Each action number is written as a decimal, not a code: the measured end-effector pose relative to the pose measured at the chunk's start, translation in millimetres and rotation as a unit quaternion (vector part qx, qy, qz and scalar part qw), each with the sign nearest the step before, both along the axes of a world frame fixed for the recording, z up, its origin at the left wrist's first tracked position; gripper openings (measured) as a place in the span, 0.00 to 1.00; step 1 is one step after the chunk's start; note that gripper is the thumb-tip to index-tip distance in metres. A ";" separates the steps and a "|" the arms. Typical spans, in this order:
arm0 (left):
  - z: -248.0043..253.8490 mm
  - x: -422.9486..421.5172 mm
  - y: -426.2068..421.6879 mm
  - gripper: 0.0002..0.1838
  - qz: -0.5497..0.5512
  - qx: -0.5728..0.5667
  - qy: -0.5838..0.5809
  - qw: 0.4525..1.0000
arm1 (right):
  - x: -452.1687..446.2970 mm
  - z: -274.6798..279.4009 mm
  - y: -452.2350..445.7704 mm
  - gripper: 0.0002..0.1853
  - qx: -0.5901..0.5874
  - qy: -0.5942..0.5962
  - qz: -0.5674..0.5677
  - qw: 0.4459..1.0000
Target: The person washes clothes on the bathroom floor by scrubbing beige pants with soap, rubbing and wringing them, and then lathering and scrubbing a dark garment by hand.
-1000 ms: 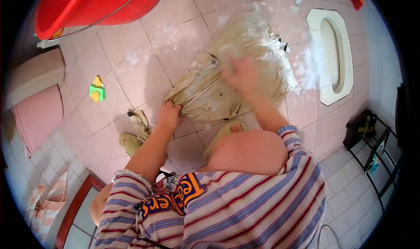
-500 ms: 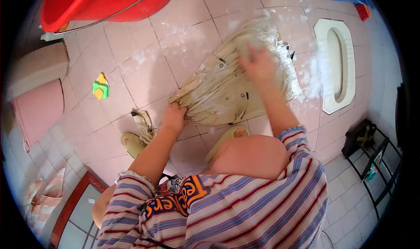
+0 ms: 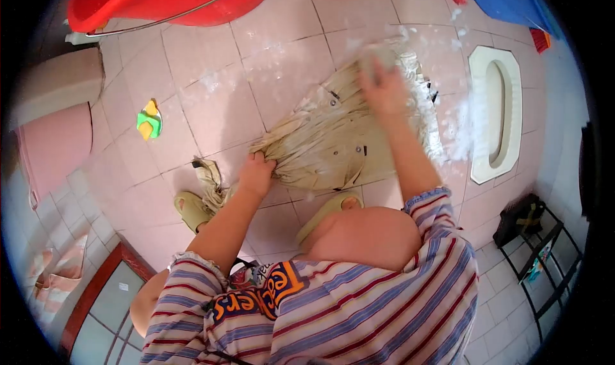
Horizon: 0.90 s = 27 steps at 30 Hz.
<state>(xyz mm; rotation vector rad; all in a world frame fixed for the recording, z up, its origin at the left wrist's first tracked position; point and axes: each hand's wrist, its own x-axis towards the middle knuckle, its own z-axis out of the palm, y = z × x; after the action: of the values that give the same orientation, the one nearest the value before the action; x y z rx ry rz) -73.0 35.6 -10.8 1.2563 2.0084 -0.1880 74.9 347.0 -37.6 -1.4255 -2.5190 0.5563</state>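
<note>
A wet khaki garment with metal snaps and dark tabs lies spread on the tiled floor, with white suds along its right edge. My left hand is closed on its bunched left end. Over the garment's upper part, my right hand is blurred by motion. Its fingers curl around a pale object that is too smeared to name. A loose strip of the same khaki cloth trails beside my left slipper.
A red tub with a wire handle stands at upper left, a blue tub at upper right. A squat toilet is set in the floor at right. A green and yellow item lies at left; a black rack stands lower right.
My right hand stays over the garment's upper part, its blurred object still in it. My left hand keeps its hold. The whole view has shifted slightly, with floor items appearing lower at right.
</note>
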 end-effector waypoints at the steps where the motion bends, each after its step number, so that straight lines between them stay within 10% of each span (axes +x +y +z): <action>1: 2.6 0.1 0.8 0.23 -0.001 -0.001 0.002 1.000 | -16.3 7.3 -29.7 0.28 -0.020 0.036 0.075 0.996; 4: 3.2 1.7 -4.9 0.24 -0.008 -0.004 0.003 1.000 | -29.5 -23.4 -82.8 0.27 0.020 0.154 0.310 0.938; 6: 0.9 -5.7 -1.8 0.24 -0.016 -0.001 0.008 1.000 | -22.2 -77.2 -51.5 0.25 0.128 0.025 0.175 0.976; 7: 3.7 -4.0 -1.8 0.25 -0.007 -0.005 0.002 1.000 | -20.7 -9.0 3.7 0.24 -0.071 -0.257 0.174 0.948; 9: 4.6 -0.5 0.7 0.25 0.004 -0.001 -0.002 1.000 | 15.7 -5.7 81.3 0.21 0.100 -0.138 0.023 0.985; 12: 5.4 0.5 -3.4 0.25 -0.030 -0.024 0.002 0.999 | 15.4 -3.8 101.7 0.23 0.052 -0.120 -0.080 0.988; 20: 3.1 -1.6 -4.0 0.23 -0.015 0.027 0.003 1.000 | -44.1 -7.6 -72.6 0.26 0.045 0.088 0.389 0.916; 22: 2.7 -4.3 0.5 0.22 0.000 0.009 -0.002 1.000 | -9.6 -55.9 3.3 0.24 -0.024 -0.050 0.095 0.994; 23: 4.7 0.6 -1.4 0.22 0.019 -0.007 -0.008 1.000 | 15.1 -62.8 55.8 0.23 0.136 -0.094 0.087 0.982; 27: 9.0 1.1 0.4 0.22 -0.015 -0.009 0.000 1.000 | 32.7 -9.7 107.0 0.27 0.048 -0.134 -0.115 0.983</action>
<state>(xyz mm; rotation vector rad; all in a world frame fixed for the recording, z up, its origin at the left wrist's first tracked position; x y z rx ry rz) -71.8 36.0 -1.8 1.2771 1.9836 -0.2193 107.6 454.0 -47.3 -1.8291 -2.4799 0.2119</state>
